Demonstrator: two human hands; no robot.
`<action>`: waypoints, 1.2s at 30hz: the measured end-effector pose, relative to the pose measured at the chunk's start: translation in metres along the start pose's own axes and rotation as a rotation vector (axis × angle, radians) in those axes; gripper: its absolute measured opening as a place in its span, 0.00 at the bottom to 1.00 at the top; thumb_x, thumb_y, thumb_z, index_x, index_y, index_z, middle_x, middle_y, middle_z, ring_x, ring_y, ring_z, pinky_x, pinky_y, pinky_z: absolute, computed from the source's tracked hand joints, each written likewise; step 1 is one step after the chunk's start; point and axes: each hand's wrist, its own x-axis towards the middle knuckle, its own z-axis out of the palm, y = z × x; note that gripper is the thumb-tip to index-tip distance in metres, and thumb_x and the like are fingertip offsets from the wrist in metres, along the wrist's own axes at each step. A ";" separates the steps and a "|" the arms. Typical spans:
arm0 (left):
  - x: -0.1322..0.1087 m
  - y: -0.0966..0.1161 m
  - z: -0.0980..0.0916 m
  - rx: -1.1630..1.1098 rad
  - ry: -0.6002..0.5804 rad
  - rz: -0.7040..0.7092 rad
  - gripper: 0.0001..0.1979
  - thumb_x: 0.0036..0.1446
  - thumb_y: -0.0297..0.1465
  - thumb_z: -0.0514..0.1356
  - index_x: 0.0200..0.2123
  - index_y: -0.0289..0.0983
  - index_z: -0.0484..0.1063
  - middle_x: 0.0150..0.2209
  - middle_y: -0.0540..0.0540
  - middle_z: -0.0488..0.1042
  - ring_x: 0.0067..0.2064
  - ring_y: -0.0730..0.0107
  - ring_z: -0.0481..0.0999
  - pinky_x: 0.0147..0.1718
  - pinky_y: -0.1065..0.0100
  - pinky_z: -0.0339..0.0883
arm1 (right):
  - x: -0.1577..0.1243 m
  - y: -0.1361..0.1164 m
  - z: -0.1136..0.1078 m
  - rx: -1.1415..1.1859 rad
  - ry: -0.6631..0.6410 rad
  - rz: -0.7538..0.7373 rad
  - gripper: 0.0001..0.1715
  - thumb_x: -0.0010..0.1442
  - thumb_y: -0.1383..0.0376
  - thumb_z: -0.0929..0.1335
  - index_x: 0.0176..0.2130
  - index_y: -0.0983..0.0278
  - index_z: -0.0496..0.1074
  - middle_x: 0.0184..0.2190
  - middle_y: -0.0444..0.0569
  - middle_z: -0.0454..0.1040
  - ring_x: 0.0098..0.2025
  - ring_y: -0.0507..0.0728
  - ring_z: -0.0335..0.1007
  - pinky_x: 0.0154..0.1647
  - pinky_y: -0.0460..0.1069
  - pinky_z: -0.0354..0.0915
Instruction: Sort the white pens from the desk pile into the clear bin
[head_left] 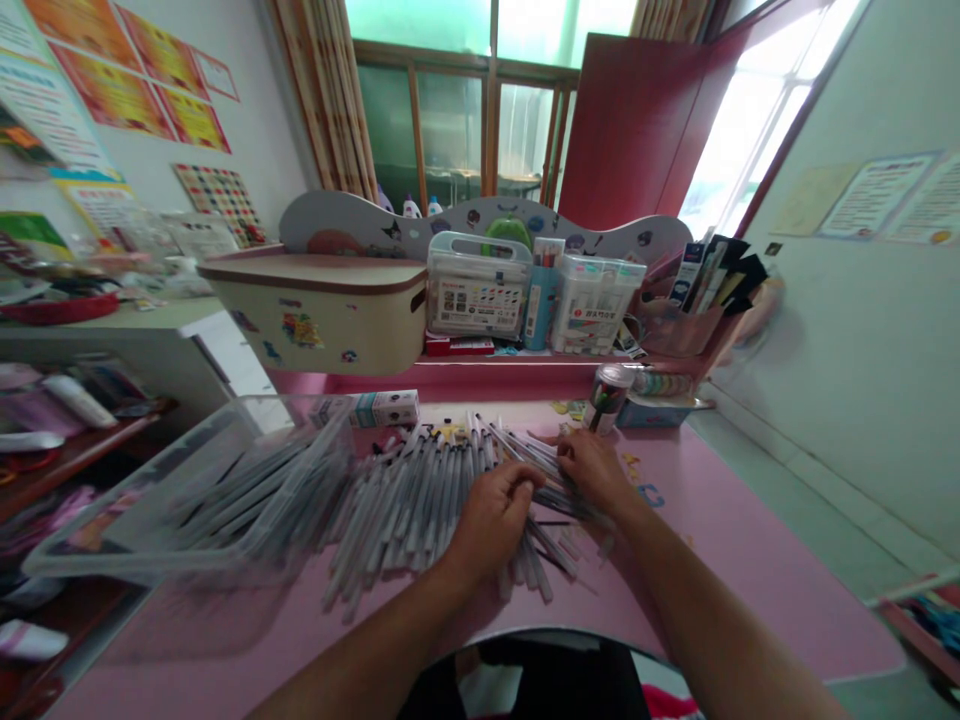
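Dozens of marker pens [420,490] point away from the person; left hand [491,515] mid-pile, right hand [592,470] at its right edge, both curled, actual hold unclear.

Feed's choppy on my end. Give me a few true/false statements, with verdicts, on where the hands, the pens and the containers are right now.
1. The left hand and right hand both rest on the pile of pens. True.
2. The pens lie on a green desk. False: the desk is pink.
3. The clear plastic bin sits left of the hands and holds pens. True.
4. The cream box on the shelf has its lid off. False: its brown lid is on.
5. The small can stands left of the bin. False: it stands upright just beyond the right hand.
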 end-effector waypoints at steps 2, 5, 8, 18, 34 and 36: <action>0.000 -0.007 -0.006 -0.011 0.041 -0.001 0.08 0.53 0.24 0.62 0.30 0.41 0.81 0.33 0.45 0.78 0.39 0.62 0.73 0.43 0.68 0.65 | 0.000 0.000 0.000 0.001 -0.017 0.007 0.12 0.54 0.72 0.66 0.31 0.65 0.80 0.34 0.57 0.79 0.39 0.61 0.73 0.38 0.51 0.59; 0.001 -0.014 -0.012 -0.024 0.093 0.025 0.07 0.54 0.26 0.61 0.32 0.40 0.80 0.33 0.45 0.78 0.39 0.64 0.73 0.42 0.70 0.64 | 0.000 0.001 0.001 0.014 -0.026 0.016 0.11 0.52 0.73 0.67 0.30 0.66 0.80 0.33 0.57 0.78 0.37 0.61 0.72 0.37 0.50 0.59; 0.003 -0.016 -0.013 0.013 0.117 0.033 0.07 0.55 0.27 0.59 0.33 0.39 0.79 0.33 0.46 0.77 0.38 0.65 0.73 0.41 0.68 0.64 | 0.001 0.001 0.001 0.036 -0.022 0.031 0.10 0.50 0.73 0.66 0.28 0.67 0.79 0.31 0.55 0.77 0.36 0.59 0.72 0.37 0.50 0.59; 0.011 -0.017 -0.014 -0.179 0.159 -0.020 0.19 0.54 0.34 0.65 0.49 0.41 0.71 0.43 0.45 0.74 0.42 0.67 0.74 0.38 0.69 0.67 | -0.011 -0.029 -0.010 1.023 -0.168 0.006 0.08 0.49 0.64 0.68 0.33 0.64 0.70 0.27 0.43 0.71 0.29 0.53 0.66 0.30 0.47 0.60; 0.014 -0.021 -0.019 -0.156 0.114 0.002 0.10 0.59 0.38 0.61 0.34 0.37 0.73 0.29 0.49 0.73 0.31 0.72 0.71 0.34 0.71 0.66 | -0.032 -0.054 0.000 1.516 -0.665 -0.008 0.20 0.57 0.51 0.72 0.37 0.64 0.69 0.19 0.35 0.53 0.19 0.46 0.42 0.17 0.45 0.37; 0.013 -0.019 -0.020 -0.127 0.114 0.022 0.09 0.59 0.37 0.60 0.33 0.37 0.73 0.27 0.50 0.72 0.29 0.73 0.70 0.32 0.71 0.65 | -0.033 -0.056 -0.001 1.524 -0.669 -0.021 0.21 0.57 0.50 0.72 0.38 0.64 0.69 0.19 0.35 0.52 0.19 0.46 0.42 0.17 0.45 0.37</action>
